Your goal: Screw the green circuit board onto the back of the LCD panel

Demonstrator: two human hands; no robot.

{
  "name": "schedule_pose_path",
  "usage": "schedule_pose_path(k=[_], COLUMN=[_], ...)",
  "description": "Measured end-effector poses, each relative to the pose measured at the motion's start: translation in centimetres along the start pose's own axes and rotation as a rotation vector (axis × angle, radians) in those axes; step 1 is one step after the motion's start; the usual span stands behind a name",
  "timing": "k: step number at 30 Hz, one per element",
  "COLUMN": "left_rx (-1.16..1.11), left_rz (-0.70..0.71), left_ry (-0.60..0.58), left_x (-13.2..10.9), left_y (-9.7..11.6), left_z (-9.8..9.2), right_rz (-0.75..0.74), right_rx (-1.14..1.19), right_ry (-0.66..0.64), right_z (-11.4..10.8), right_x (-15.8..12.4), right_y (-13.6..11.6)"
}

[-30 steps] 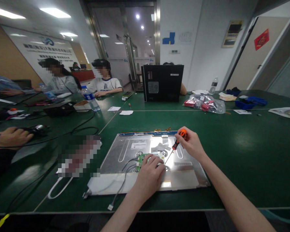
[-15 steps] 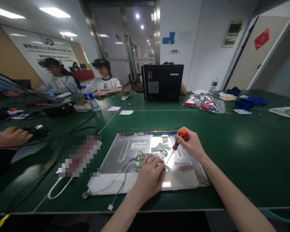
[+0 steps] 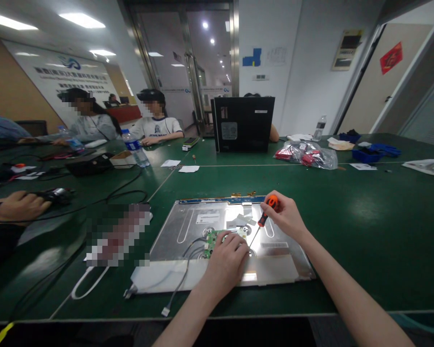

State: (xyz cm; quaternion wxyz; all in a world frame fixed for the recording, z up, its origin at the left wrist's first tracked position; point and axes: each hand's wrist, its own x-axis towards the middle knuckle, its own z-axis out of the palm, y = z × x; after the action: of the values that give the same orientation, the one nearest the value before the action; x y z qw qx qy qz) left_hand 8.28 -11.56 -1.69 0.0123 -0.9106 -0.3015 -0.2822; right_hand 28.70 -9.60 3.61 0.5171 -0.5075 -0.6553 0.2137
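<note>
In our right hand (image 3: 288, 215) we grasp a slim screwdriver with an orange-and-black handle (image 3: 262, 220), its thin metal shaft slanting toward seven o'clock, just beside our left fingers. Our left hand (image 3: 227, 255) covers part of a green circuit board (image 3: 210, 238) on a flat silver metal panel (image 3: 168, 238); whether it grips anything, we cannot tell. At twelve o'clock stands a black box-shaped case (image 3: 244, 125).

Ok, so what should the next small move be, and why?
I'd probably tilt the screwdriver more upright in the right hand: it leans, with its tip down beside the left hand, which rests over the green circuit board, so a slip could catch that hand.
</note>
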Motion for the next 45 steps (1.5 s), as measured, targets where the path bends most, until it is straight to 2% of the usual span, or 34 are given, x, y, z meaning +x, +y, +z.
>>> schedule_pose_path(k=[29, 45], left_rx=[-0.16, -0.223], left_rz=[-0.059, -0.112], left_ry=[-0.077, -0.074], left_x=[0.13, 0.21], left_y=[-0.18, -0.37], left_z=[-0.37, -0.17], right_rz=[-0.05, -0.15], right_rx=[0.068, 0.013], right_ry=[-0.096, -0.109], right_z=[0.18, 0.28], right_x=[-0.37, -0.81], right_y=[-0.26, -0.9])
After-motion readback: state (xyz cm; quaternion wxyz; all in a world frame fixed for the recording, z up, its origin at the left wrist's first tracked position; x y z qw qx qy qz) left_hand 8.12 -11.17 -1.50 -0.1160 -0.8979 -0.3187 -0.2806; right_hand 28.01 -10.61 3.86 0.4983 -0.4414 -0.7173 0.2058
